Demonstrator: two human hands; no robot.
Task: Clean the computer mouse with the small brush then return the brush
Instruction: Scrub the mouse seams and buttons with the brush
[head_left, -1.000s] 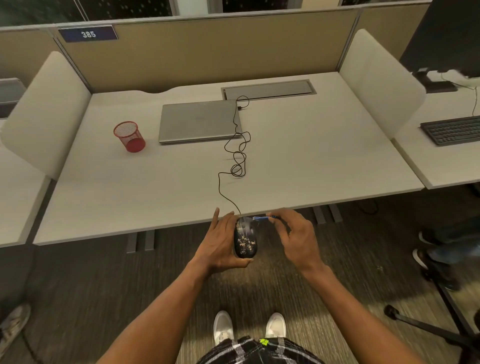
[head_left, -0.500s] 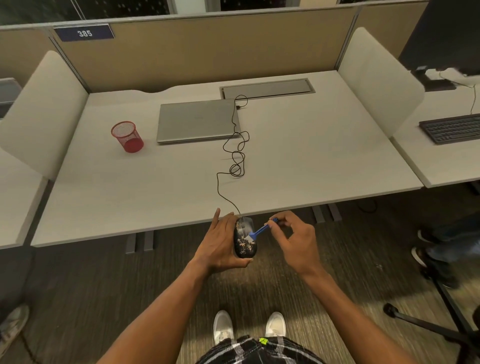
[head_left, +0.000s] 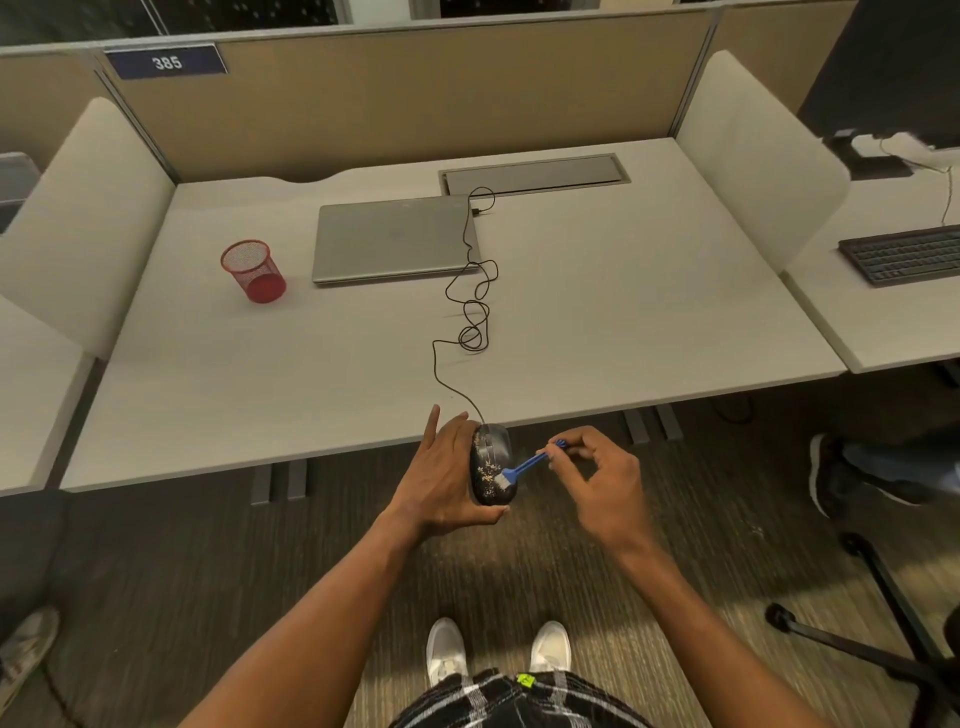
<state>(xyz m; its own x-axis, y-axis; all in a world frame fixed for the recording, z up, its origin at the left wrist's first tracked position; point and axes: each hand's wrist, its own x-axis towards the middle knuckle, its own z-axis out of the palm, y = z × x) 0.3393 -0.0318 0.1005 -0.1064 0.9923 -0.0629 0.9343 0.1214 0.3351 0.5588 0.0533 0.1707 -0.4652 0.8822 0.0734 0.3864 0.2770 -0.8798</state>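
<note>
Brushing is under way in the head view: the left hand (head_left: 441, 480) cradles the mouse (head_left: 491, 470) just off the table (head_left: 649, 322) edge, long axis pointing away from the person, cable trailing onto the table. The right hand (head_left: 597, 478) pinches the brush (head_left: 524, 465) handle, bristles touching the mouse's right flank, handle slanting up-right. I'd judge the red cup (head_left: 254, 270), far left, the likely return spot.

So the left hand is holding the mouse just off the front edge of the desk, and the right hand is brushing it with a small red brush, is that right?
Not quite: the brush is blue, not red, as the head view shows. The rest holds: the left hand holds the mouse just off the desk's front edge, and the right hand works the brush on it.
</note>
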